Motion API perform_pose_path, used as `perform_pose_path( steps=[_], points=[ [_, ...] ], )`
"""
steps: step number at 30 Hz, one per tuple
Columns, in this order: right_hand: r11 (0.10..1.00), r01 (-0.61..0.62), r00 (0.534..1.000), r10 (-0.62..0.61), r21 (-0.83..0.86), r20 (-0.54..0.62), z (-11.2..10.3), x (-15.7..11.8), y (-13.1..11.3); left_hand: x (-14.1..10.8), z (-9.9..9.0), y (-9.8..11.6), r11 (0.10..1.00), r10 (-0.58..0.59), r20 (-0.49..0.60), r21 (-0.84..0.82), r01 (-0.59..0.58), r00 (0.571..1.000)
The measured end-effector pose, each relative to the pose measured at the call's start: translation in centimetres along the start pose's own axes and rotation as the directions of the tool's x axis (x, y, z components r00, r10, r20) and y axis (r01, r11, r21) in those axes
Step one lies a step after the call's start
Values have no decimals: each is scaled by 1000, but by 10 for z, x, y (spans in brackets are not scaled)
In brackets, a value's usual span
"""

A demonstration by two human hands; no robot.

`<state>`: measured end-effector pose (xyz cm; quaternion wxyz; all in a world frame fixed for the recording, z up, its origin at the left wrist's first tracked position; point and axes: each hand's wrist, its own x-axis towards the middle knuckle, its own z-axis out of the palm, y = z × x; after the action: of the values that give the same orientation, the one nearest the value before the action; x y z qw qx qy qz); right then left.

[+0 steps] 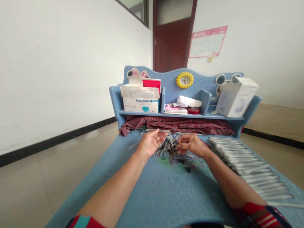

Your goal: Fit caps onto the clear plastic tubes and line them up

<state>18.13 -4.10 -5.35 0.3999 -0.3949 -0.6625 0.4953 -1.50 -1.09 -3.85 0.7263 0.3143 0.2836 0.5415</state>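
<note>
"While our left hand [152, 144] stands at the left with palm showing and its fingers half extended, do we grip the pale rod [165, 131] beside the thumb?"

"We cannot tell; the rod may only lie behind."

"And between our hands?"

"There we have the loose pile of slim, pen-like parts [167, 145] on the tabletop [163, 196]. They cross one another, so if we pull one roughly, we think its neighbours could slide away."

"Next comes our right hand [192, 145], beside the pile."

"Its fingers are curled, tips close together, but whether they pinch something, we cannot tell. Near it lie small dark pieces [188, 169], which a careless wrist could sweep off."

"Farthest right, we see the row of grey-white rods [251, 164]."

"Our right forearm passes close; if our elbow swings outward, the row could be disturbed."
</note>
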Motion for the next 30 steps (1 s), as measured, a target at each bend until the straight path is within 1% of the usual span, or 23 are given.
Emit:
perform_pose_path(
  steps=[3,5,9,12,21,30],
  points=[
    [993,45,998,-40,109,-40,3,1,-2,-3,4,-6,998,-36,16,46,35,999],
    [986,77,994,-65,146,-88,3,2,-2,-5,5,-9,996,-54,31,74,51,998],
    [979,135,978,-107,152,-179,2,4,0,-4,5,-14,993,-66,55,102,60,996],
    [978,154,969,-121,144,-215,3,5,0,-4,4,-15,992,-66,57,113,59,996],
    [983,157,969,-135,96,-208,7,2,-6,-3,3,-18,987,-17,67,158,6,998],
    [987,143,972,-127,70,-200,7,2,-6,-5,5,-18,982,7,73,190,-21,997]
  ],
)
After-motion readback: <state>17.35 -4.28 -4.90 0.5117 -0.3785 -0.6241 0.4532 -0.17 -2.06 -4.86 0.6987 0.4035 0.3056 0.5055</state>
